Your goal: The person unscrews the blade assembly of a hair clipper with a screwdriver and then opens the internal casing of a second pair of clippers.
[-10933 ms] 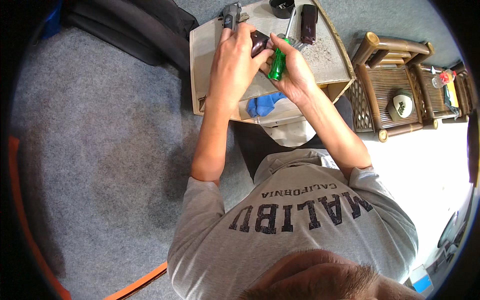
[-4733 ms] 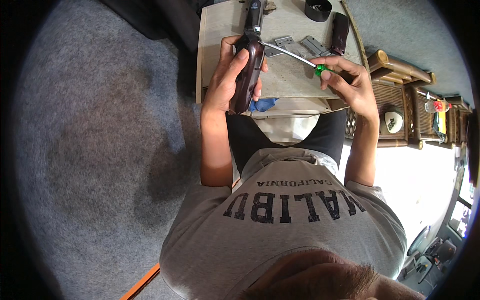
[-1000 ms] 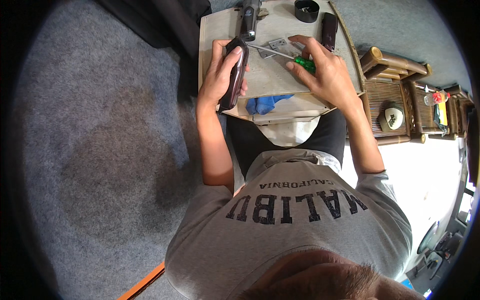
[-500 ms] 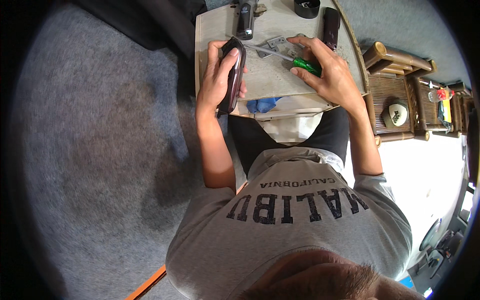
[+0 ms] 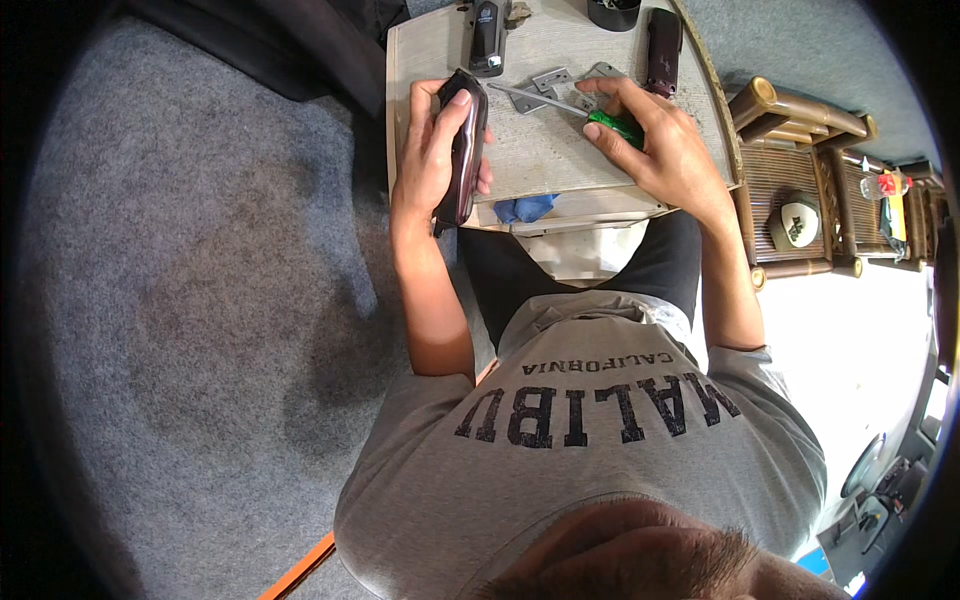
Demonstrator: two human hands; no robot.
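Observation:
In my left hand (image 5: pixel 430 165) is a glossy dark maroon hair clipper (image 5: pixel 464 150), held upright with fingers behind it and the thumb on its face. My right hand (image 5: pixel 665 150) holds a screwdriver by its green handle (image 5: pixel 615 128). The screwdriver's metal shaft (image 5: pixel 540 98) points left, its tip close to the clipper's upper end; whether they touch I cannot tell. Beneath and beyond the shaft lie flat grey metal plates (image 5: pixel 549 79), like clipper blades, on the pale wooden tabletop (image 5: pixel 535 160). A dark maroon cover (image 5: pixel 663 50) rests beyond my right hand.
A black device, possibly a trimmer (image 5: pixel 488 38), lies at the far edge, near a round black container (image 5: pixel 613 14) with small items inside. Blue cloth (image 5: pixel 525 208) sits in the open drawer (image 5: pixel 590 212) below the top. Bamboo furniture (image 5: pixel 785 180) with a cap (image 5: pixel 797 222) stands at right.
The screwdriver and right hand have shifted slightly, uncovering more of a metal plate beyond the fingers. Both hands keep their hold. The whole view has shifted a little.

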